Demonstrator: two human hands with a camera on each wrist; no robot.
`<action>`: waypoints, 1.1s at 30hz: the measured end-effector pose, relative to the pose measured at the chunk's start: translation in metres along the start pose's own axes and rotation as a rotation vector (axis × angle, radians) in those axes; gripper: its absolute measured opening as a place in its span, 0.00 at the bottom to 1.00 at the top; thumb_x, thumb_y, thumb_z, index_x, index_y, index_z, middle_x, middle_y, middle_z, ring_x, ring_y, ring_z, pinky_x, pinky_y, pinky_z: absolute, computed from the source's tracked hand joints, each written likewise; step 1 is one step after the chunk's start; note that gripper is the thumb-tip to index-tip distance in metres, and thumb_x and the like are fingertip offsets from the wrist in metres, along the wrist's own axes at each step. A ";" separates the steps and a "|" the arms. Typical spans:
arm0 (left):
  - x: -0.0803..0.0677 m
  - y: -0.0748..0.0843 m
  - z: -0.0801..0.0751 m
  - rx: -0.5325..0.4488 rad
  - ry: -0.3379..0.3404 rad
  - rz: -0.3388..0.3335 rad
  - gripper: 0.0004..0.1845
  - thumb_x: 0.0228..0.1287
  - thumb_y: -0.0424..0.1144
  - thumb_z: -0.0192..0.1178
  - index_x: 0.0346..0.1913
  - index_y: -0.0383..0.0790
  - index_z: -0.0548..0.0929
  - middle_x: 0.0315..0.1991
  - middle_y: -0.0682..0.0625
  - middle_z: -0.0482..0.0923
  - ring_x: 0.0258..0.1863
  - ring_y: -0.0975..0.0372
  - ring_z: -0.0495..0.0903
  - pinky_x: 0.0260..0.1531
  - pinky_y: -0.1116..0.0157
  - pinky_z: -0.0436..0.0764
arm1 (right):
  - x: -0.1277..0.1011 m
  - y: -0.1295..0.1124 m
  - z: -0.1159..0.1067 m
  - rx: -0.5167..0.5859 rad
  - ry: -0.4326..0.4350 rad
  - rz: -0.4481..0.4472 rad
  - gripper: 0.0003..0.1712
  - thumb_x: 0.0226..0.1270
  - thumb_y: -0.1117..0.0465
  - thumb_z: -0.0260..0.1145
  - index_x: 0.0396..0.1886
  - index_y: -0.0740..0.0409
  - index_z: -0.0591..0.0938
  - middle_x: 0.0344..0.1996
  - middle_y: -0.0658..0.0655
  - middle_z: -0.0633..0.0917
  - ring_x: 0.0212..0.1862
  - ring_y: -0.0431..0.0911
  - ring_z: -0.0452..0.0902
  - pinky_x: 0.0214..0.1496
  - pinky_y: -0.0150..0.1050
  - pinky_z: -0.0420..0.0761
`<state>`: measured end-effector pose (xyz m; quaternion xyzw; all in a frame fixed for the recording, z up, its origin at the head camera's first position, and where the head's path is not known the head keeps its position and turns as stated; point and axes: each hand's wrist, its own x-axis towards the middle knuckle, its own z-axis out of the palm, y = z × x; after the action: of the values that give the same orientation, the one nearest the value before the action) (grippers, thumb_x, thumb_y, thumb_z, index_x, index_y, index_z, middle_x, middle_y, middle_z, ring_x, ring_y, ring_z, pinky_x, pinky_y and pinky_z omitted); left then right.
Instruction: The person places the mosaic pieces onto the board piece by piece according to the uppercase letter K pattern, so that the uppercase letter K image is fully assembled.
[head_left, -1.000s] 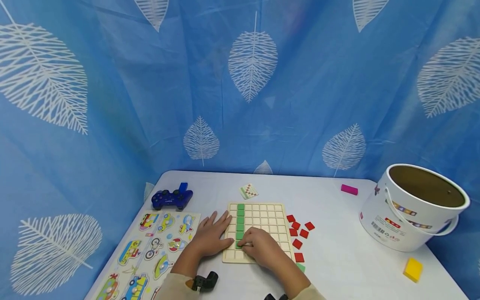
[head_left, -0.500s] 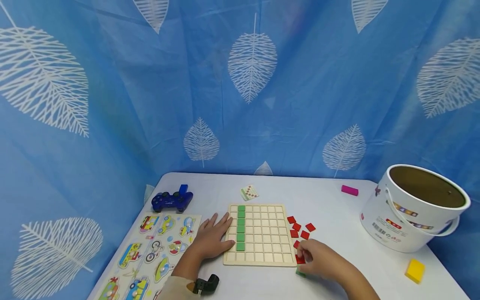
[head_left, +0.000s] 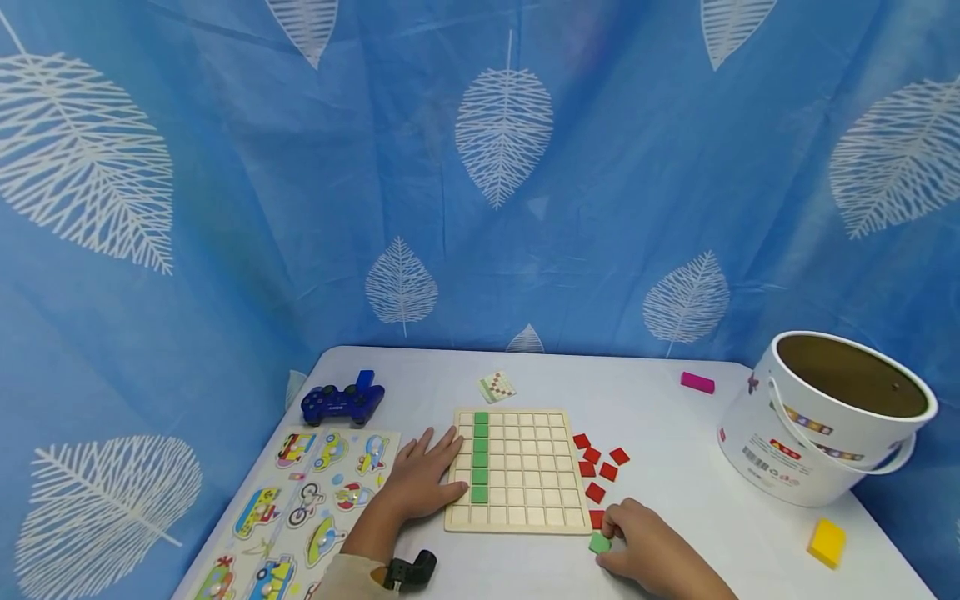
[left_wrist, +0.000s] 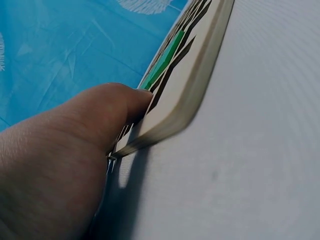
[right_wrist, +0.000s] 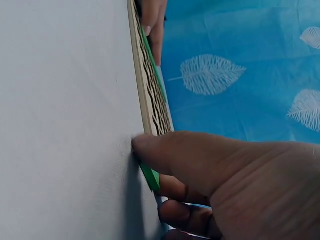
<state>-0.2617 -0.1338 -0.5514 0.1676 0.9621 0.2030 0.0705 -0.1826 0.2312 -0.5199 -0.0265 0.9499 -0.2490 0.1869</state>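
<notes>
At the far left of the white desk [head_left: 675, 417] we see a vehicle peg puzzle [head_left: 300, 508], with a dark blue game controller [head_left: 342, 401] behind it. Next comes our left hand [head_left: 420, 482], lying flat with its fingers straight and spread; its fingertips rest on the left edge of the wooden grid board [head_left: 517, 471], and it grips nothing. The left wrist view shows the thumb [left_wrist: 120, 107] pressed against the board's rim. On the board, a column of green tiles [head_left: 480, 458] fills the second row of cells from the left, running from the far edge down to near the front. Behind the board lies a small pattern card [head_left: 497, 386].

Just right of the board a loose cluster of red tiles [head_left: 597, 467] lies on the desk. In front of them, off the board's near right corner, our right hand [head_left: 648, 550] curls its fingers around a single green tile [head_left: 599, 543]; the right wrist view shows the thumb [right_wrist: 190, 155] and fingers pinching that tile [right_wrist: 150, 177] against the desk surface.

Further right we see a pink block [head_left: 697, 382], a white bucket [head_left: 825, 417] standing open, and a yellow block [head_left: 827, 542] near the desk's front edge.
</notes>
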 end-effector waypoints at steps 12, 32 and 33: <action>0.002 0.001 0.003 -0.003 -0.005 0.003 0.45 0.69 0.66 0.57 0.84 0.53 0.59 0.86 0.56 0.50 0.86 0.45 0.43 0.79 0.37 0.45 | 0.002 -0.014 -0.010 0.004 0.062 -0.002 0.13 0.54 0.63 0.80 0.28 0.50 0.81 0.25 0.51 0.77 0.33 0.45 0.72 0.38 0.40 0.76; -0.003 0.004 -0.002 0.012 0.028 -0.004 0.44 0.68 0.62 0.61 0.83 0.49 0.63 0.85 0.52 0.55 0.85 0.43 0.46 0.78 0.36 0.47 | 0.046 -0.132 0.063 0.086 0.086 -0.448 0.09 0.56 0.64 0.79 0.31 0.45 0.88 0.30 0.41 0.77 0.31 0.35 0.70 0.34 0.32 0.74; -0.003 0.005 -0.002 0.010 0.028 -0.004 0.44 0.68 0.62 0.61 0.82 0.49 0.63 0.85 0.51 0.55 0.85 0.43 0.47 0.78 0.36 0.47 | 0.046 -0.131 0.065 0.087 0.095 -0.443 0.09 0.56 0.64 0.79 0.31 0.45 0.88 0.30 0.41 0.77 0.31 0.35 0.70 0.34 0.32 0.74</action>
<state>-0.2578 -0.1312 -0.5475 0.1632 0.9644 0.2002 0.0564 -0.2074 0.0798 -0.5242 -0.2144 0.9170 -0.3257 0.0836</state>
